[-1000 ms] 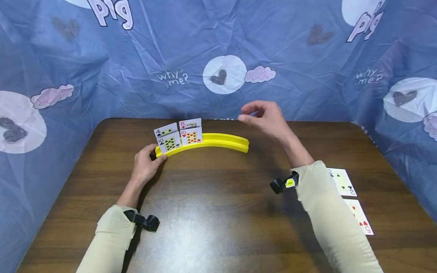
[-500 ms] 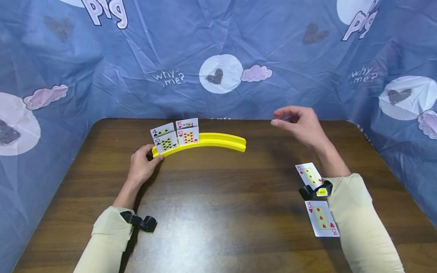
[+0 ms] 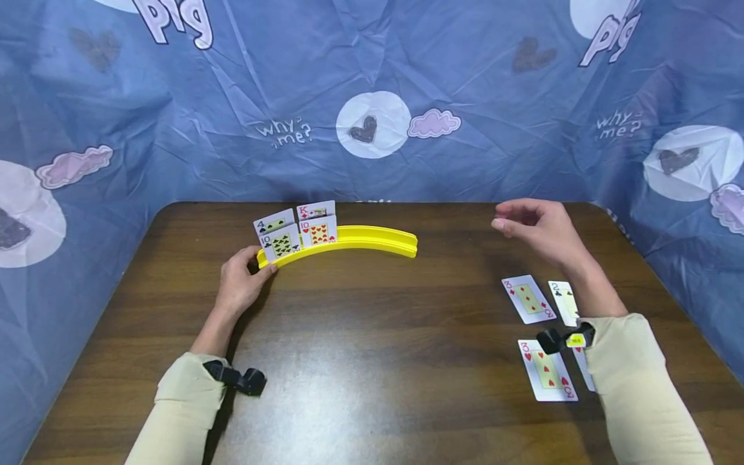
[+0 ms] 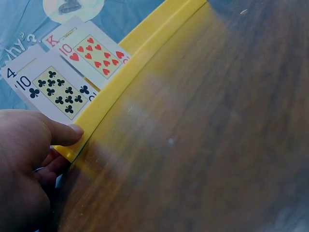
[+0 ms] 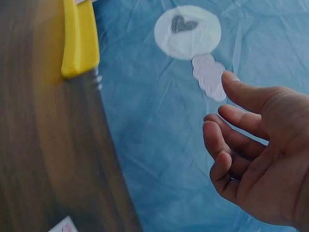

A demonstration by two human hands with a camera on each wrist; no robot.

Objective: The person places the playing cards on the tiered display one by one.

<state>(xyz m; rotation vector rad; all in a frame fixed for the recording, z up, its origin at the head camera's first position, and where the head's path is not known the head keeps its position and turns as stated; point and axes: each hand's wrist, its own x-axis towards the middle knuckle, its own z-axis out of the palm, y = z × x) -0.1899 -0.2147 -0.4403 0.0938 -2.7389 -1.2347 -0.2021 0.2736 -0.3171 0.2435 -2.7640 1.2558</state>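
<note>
My left hand [image 3: 239, 282] grips the left end of a curved yellow card holder [image 3: 378, 240], with the thumb [image 4: 67, 134] along its front edge. Four of spades [image 3: 273, 223] and king of diamonds [image 3: 314, 210] stand in its back row. Ahead of them are the ten of clubs [image 3: 281, 244] and ten of hearts [image 3: 318, 232]. The holder's right part bears no cards. Off to the right, my right hand [image 3: 546, 232] is raised over the table, fingers loosely bent and apart from the thumb, holding nothing in the right wrist view.
Below the right hand lie a three of diamonds [image 3: 529, 299] and a three of hearts [image 3: 547, 371]. A two of clubs [image 3: 562, 302] and a heart card [image 3: 586, 371] are partly covered by the right forearm. Blue printed cloth [image 3: 232, 161] hangs behind the wooden table [image 3: 349, 361].
My right hand has moved right and slightly down, away from the holder, uncovering the three of diamonds and three of hearts. My left hand keeps its grip on the holder.
</note>
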